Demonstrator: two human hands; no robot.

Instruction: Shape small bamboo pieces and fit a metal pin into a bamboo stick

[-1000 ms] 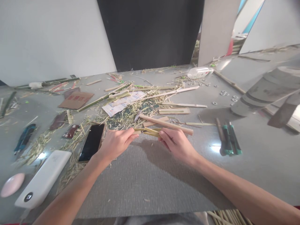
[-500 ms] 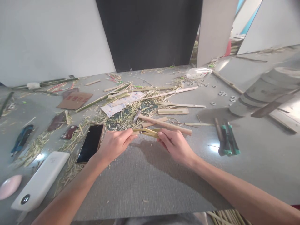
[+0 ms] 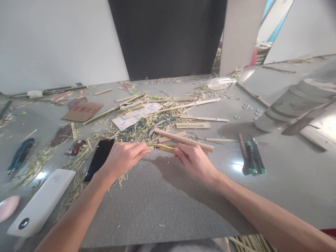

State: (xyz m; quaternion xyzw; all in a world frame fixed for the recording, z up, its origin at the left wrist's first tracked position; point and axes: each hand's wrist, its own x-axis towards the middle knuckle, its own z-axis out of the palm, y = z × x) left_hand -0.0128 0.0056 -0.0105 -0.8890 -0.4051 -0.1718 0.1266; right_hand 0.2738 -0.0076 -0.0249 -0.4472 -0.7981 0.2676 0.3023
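Note:
My left hand (image 3: 123, 157) and my right hand (image 3: 194, 160) both pinch thin yellow-green bamboo strips (image 3: 160, 147), one hand at each end, just above the far edge of a grey textured mat (image 3: 157, 203). A knife with a pale wooden handle (image 3: 183, 139) and a small blade lies just beyond the strips, touching my right fingers. Bamboo shavings (image 3: 139, 129) are heaped behind the hands.
A black phone (image 3: 99, 159) lies by my left wrist, a white power bank (image 3: 39, 204) and a pink object (image 3: 9, 207) farther left. Green-handled tools (image 3: 252, 157) lie at right. Split bamboo slats (image 3: 193, 124), washers (image 3: 248, 106), a plastic bottle (image 3: 220, 83) and cardboard (image 3: 81, 111) litter the table.
Both hands stay on the strips; they have drifted slightly left and a little farther away. The view has shifted slightly.

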